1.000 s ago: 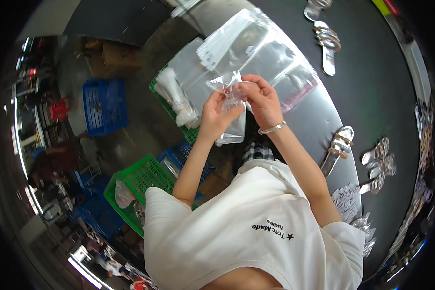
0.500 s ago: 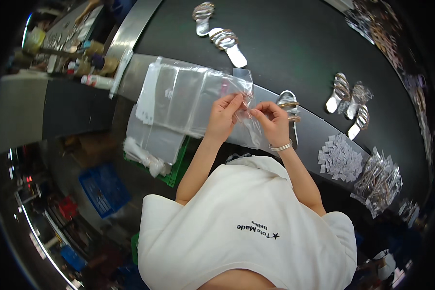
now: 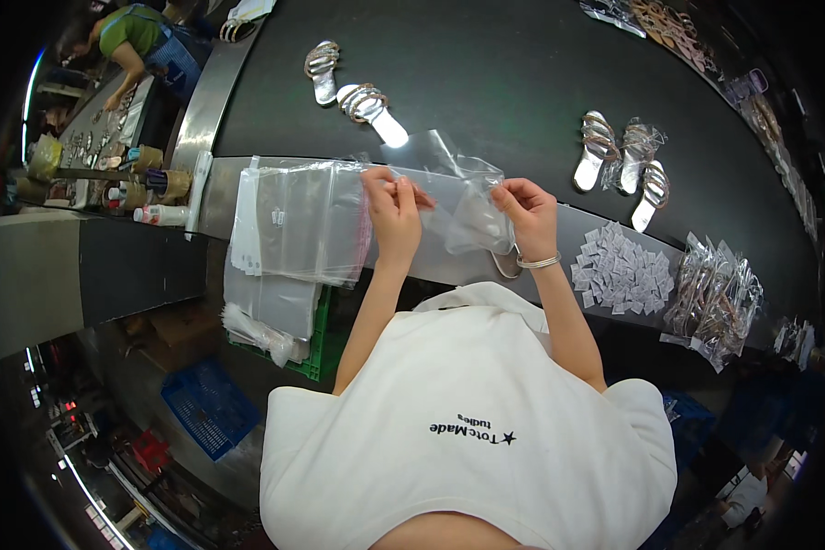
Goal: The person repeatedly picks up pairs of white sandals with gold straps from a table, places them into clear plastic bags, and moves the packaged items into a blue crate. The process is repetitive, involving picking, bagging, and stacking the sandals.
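A clear plastic bag (image 3: 475, 218) is held up between my two hands over the front of the table. My right hand (image 3: 530, 218) pinches its right side between thumb and fingers. At its left end, the curled fingers of my left hand (image 3: 394, 220) hold the edge. Just left of that hand lies a stack of flat clear bags (image 3: 307, 220) with a pinkish edge strip. Partly hidden below my right wrist is a sandal (image 3: 504, 264). Beyond the bag, two silver strappy sandals (image 3: 372, 110) rest on the black surface.
Right of my hands lies a heap of small white packets (image 3: 619, 269), beside a pile of bagged sandals (image 3: 713, 298). More silver sandals (image 3: 621, 160) rest farther back. A green crate (image 3: 319, 344) and a blue crate (image 3: 209, 408) are low on the left. Another person (image 3: 142, 50) works far left.
The bag has come off the stack and moved right, spread between my hands, which are now farther apart. The sandal near my right hand is now mostly covered. The view has shifted.
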